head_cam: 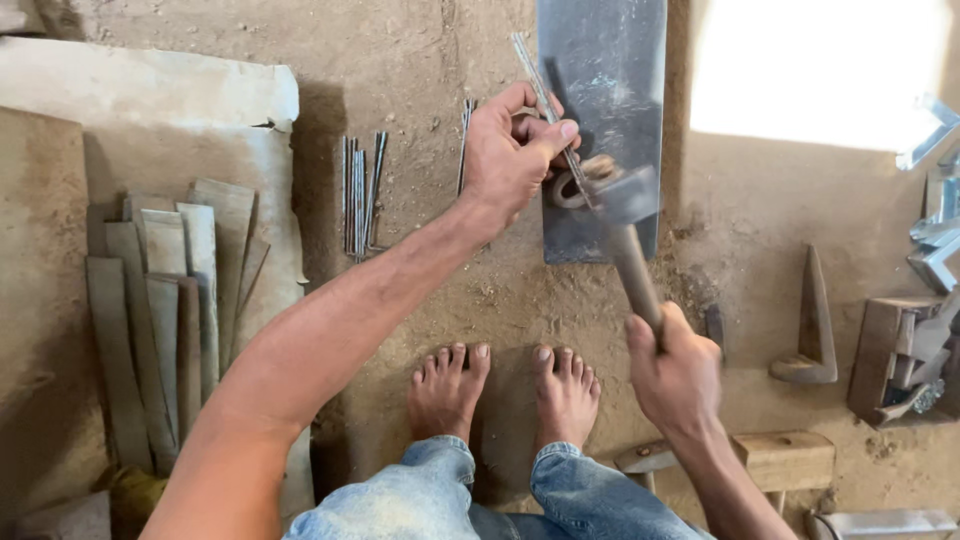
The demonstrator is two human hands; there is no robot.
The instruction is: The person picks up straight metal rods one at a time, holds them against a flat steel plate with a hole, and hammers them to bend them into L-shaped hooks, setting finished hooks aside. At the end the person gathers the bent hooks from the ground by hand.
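My left hand (510,150) pinches a thin metal rod (545,100) that slants up to the left, its curled lower end resting on a flat steel plate (600,60) on the dirt floor. My right hand (675,375) grips the wooden handle of a hammer (625,225). The hammer's head sits on the rod's bent end over the plate and looks blurred. My bare feet (505,390) stand just below the plate.
A bundle of thin rods (360,195) lies left of my left hand. Flat metal strips (170,300) are stacked at far left. A metal wedge-shaped piece (812,330), a wooden block (785,460) and angle pieces (935,240) lie at right.
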